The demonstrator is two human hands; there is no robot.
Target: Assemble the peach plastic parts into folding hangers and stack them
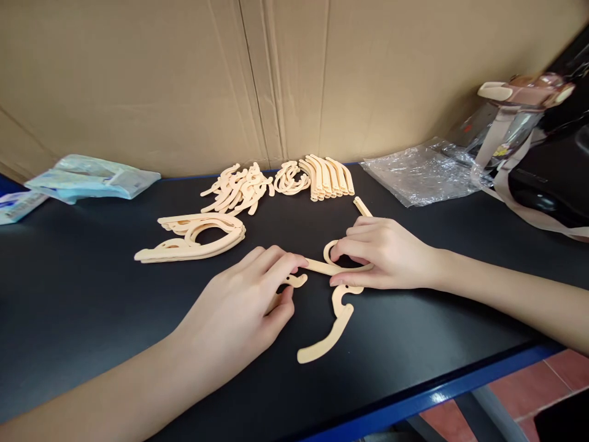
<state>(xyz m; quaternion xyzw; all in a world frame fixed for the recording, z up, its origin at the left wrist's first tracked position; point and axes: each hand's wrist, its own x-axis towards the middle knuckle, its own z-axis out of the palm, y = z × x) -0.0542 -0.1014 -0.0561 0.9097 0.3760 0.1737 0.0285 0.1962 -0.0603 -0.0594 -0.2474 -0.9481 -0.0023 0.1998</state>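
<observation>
I look down through the head camera at the hanger (319, 266), which lies on the black surface (69, 294), to the right of the folded stack (193, 252). The hanger is pale cream, like vanilla ice cream, and looks smooth. I see a long, thin bar on it, with a round hook that makes a big loop under the fingers. My right hand (338, 264) pinches it by the hook and bar, thumb in front and fingers behind. My left hand (289, 279) is bent, with one fingertip on the bar's end. A small curly piece (298, 281) pokes out under that finger, but I cannot tell if the hand pinches it.

Below my right hand, and also right of the folded stack, I see a wavy piece (339, 301) with a little dark hole near its top. Its low end meets a bent bar (324, 344) that is wide and round at the tip. Behind the folded stack is a messy pile (239, 189) of small wavy bits, all the same cream color.
</observation>
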